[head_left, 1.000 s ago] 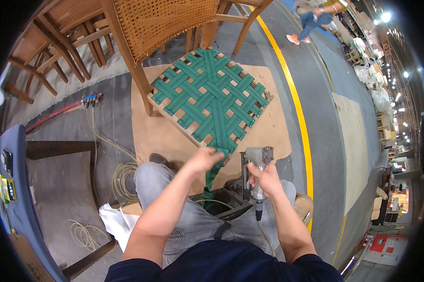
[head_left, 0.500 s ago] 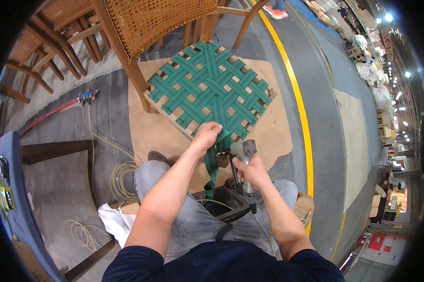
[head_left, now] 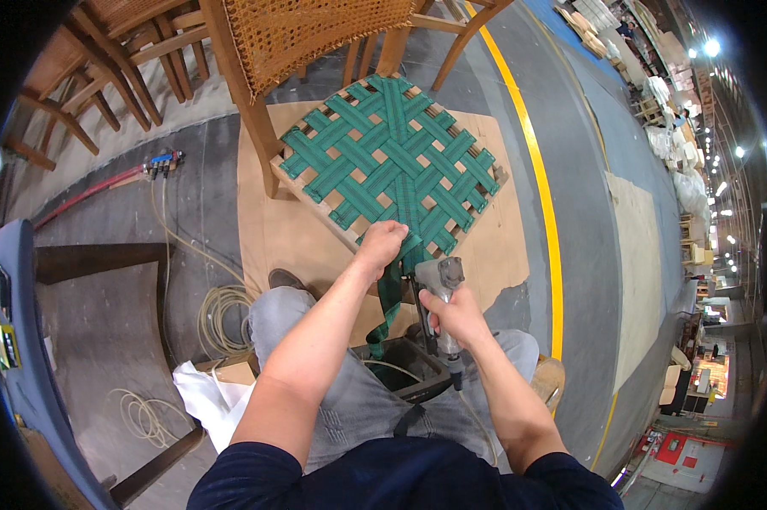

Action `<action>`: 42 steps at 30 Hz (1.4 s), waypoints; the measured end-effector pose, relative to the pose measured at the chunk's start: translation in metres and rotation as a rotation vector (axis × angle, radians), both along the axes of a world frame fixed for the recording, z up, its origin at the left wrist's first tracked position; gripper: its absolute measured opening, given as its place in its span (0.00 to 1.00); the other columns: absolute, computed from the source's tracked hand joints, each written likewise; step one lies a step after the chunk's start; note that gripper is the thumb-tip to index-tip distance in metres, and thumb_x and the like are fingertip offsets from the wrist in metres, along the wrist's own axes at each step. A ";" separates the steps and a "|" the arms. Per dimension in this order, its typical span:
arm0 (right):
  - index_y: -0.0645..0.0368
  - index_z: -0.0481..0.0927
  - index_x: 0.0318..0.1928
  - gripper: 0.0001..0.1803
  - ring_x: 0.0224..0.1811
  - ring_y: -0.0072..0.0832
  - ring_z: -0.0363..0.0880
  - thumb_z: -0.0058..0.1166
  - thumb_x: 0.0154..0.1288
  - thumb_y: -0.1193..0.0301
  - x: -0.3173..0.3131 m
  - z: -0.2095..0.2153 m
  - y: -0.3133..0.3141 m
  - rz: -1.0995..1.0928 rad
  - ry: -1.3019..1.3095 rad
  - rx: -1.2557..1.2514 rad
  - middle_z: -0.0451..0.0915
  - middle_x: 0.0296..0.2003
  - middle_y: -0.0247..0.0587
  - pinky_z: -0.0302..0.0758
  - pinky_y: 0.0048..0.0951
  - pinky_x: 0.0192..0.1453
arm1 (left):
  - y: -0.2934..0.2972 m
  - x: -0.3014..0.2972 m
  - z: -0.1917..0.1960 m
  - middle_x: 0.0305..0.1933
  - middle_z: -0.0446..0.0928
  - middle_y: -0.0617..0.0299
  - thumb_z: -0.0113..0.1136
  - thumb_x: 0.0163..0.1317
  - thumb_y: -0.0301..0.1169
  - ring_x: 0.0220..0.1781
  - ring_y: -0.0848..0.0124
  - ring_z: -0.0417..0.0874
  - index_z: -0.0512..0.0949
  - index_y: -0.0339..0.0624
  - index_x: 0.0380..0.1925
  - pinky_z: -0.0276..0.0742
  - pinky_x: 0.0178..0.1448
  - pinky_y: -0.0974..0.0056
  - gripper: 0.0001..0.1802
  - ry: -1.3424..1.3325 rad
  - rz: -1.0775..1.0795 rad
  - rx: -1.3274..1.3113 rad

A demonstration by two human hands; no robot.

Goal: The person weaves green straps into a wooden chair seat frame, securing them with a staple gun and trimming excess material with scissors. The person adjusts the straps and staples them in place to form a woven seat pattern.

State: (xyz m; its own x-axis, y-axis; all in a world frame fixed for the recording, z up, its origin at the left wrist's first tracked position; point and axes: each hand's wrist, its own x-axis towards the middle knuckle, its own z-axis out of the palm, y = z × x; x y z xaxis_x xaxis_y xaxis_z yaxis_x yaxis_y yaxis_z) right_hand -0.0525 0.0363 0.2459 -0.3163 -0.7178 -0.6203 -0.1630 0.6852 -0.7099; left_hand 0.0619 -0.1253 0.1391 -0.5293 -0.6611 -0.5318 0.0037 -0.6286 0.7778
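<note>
One dark open bin (head_left: 432, 387) sits between the person's knees, a green strap (head_left: 388, 293) trailing down into it; its deeper contents are too shadowed to tell. Near left, a small cardboard box (head_left: 235, 371) lies partly under white sheeting (head_left: 206, 398). Centre scene, above a brown floor sheet (head_left: 257, 223), is a wooden-framed seat (head_left: 389, 161) criss-crossed with green webbing, small square gaps showing between the bands. The left hand (head_left: 383, 245) pinches the strap by the seat's near corner; the right hand (head_left: 458, 314) grips a grey air tool (head_left: 439, 275) just beside it. A cane-backed chair (head_left: 315, 38) blocks the far left side; coiled hose (head_left: 220, 320) lies left.
</note>
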 end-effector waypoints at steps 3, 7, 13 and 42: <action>0.59 0.81 0.42 0.12 0.17 0.20 0.76 0.67 0.74 0.63 0.002 -0.002 -0.001 0.028 -0.025 0.001 0.77 0.20 0.29 0.72 0.29 0.21 | 0.001 -0.001 0.002 0.34 0.83 0.61 0.57 0.78 0.36 0.33 0.69 0.83 0.83 0.36 0.42 0.79 0.36 0.58 0.14 0.014 0.014 0.054; 0.59 0.80 0.45 0.17 0.18 0.22 0.76 0.69 0.73 0.58 -0.008 0.006 0.004 -0.099 -0.203 -0.104 0.78 0.23 0.31 0.74 0.29 0.22 | -0.003 0.000 0.010 0.36 0.86 0.57 0.58 0.76 0.37 0.36 0.65 0.85 0.84 0.35 0.45 0.81 0.41 0.54 0.15 -0.085 -0.038 0.003; 0.61 0.74 0.52 0.33 0.23 0.26 0.79 0.71 0.69 0.44 -0.040 0.056 0.037 -0.361 -0.385 -0.183 0.79 0.29 0.37 0.79 0.31 0.27 | 0.017 0.020 0.042 0.42 0.87 0.48 0.59 0.74 0.36 0.44 0.53 0.87 0.82 0.37 0.48 0.81 0.49 0.51 0.14 -0.532 -0.158 -0.660; 0.56 0.78 0.48 0.46 0.27 0.25 0.71 0.50 0.64 0.21 -0.051 -0.032 0.154 -0.287 -1.492 -0.754 0.74 0.33 0.34 0.74 0.28 0.29 | 0.327 0.026 0.180 0.82 0.64 0.60 0.62 0.73 0.22 0.82 0.69 0.64 0.54 0.41 0.84 0.59 0.85 0.58 0.43 0.433 -0.366 0.006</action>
